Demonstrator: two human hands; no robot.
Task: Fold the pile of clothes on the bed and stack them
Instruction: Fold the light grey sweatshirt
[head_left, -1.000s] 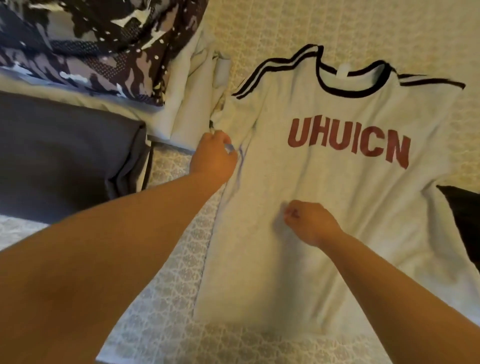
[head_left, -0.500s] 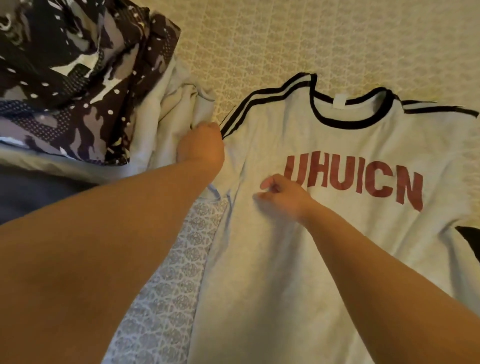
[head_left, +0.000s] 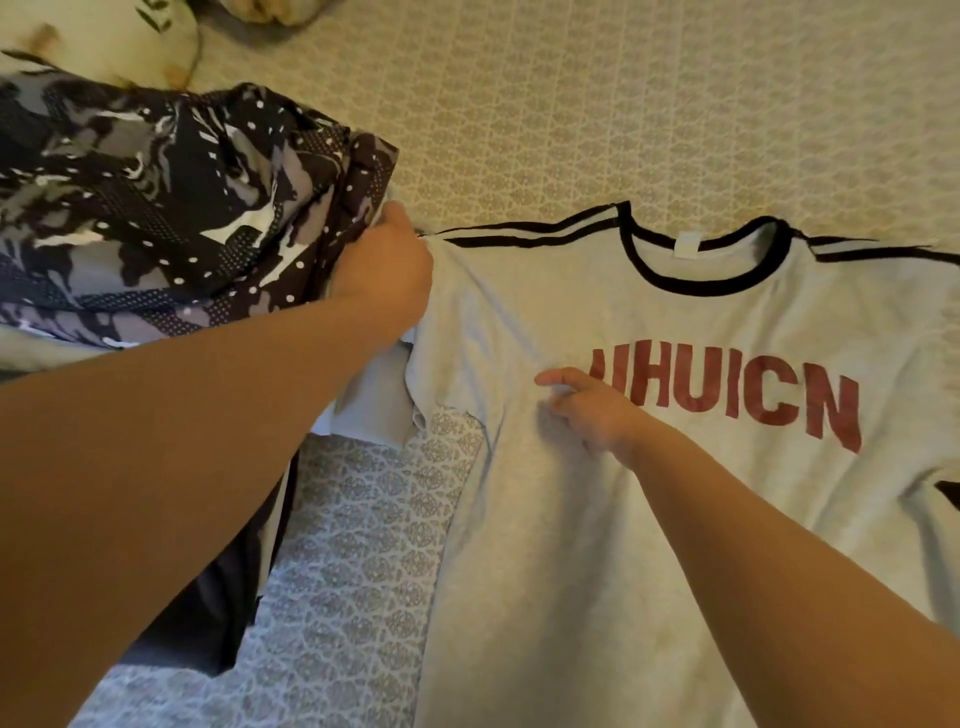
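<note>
A light grey T-shirt (head_left: 649, 322) with a black collar, black shoulder stripes and red letters lies face up on the bed. My left hand (head_left: 387, 273) grips the end of its left sleeve at the shoulder stripe, right beside the clothes pile. My right hand (head_left: 584, 402) rests on the chest just left of the red letters, fingers loosely curled with the forefinger stretched out to the left. To the left sits the pile: a dark camouflage garment with white dots (head_left: 171, 208) on top of pale cloth (head_left: 376, 405) and a dark garment (head_left: 218, 613).
The bed has a patterned beige and grey cover (head_left: 571, 104). A pale pillow or toy (head_left: 98, 36) lies at the top left corner. A black item (head_left: 948, 493) shows at the right edge beside the shirt.
My left hand has slid up along the sleeve to the shoulder stripe. My right hand has moved up the shirt's front to the letters. The view has shifted toward the pile.
</note>
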